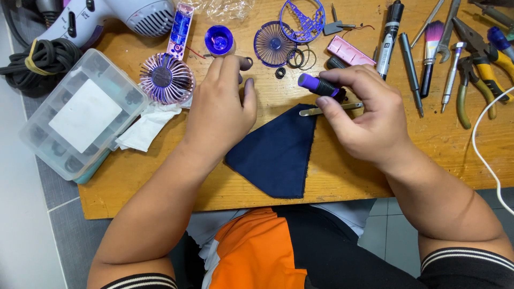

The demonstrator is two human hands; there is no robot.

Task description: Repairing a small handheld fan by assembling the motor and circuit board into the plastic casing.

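Note:
My right hand (364, 115) grips a small purple and black cylinder (320, 86), a fan part, above a dark blue cloth (278, 152). Metal tweezers (329, 109) lie under that hand's thumb. My left hand (220, 104) rests palm down on the wooden table (160, 182) with its fingers apart; the fingertips touch a small dark ring (248, 60). Just left of it lies a pink and purple fan grille with motor (167, 78). A purple cap (219, 39) and a purple fan blade wheel (273, 44) sit beyond the fingers.
A clear plastic parts box (80, 115) and crumpled white tissue (147, 127) lie at left, a hair dryer (112, 18) at top left. Markers, a brush, screwdrivers and pliers (476, 75) fill the right side. A white cable (484, 155) runs off the right edge.

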